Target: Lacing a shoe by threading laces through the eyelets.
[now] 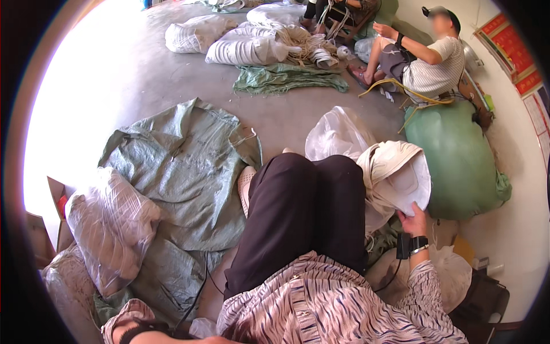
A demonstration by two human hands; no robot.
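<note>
My right hand (413,221) pinches the lower rim of a bundle of nested cream fabric pieces (381,157), which look like stacked caps. The end facing me shows a smooth white inner side (408,176). This bundle lies beside my right knee, partly in front of a clear plastic bag (338,133). A black strapped device and a band sit on my right wrist. At the lower edge my left forearm lies across my lap, and my left hand (215,340) is mostly cut off, its fingers hidden.
A green woven sheet (177,155) spreads on the floor at left, beside plastic bags of pale goods (114,229). A bulging green sack (452,160) stands at right. Further off sits a person in a cap (435,63), near white bundles (252,46) and a folded green sack (286,78).
</note>
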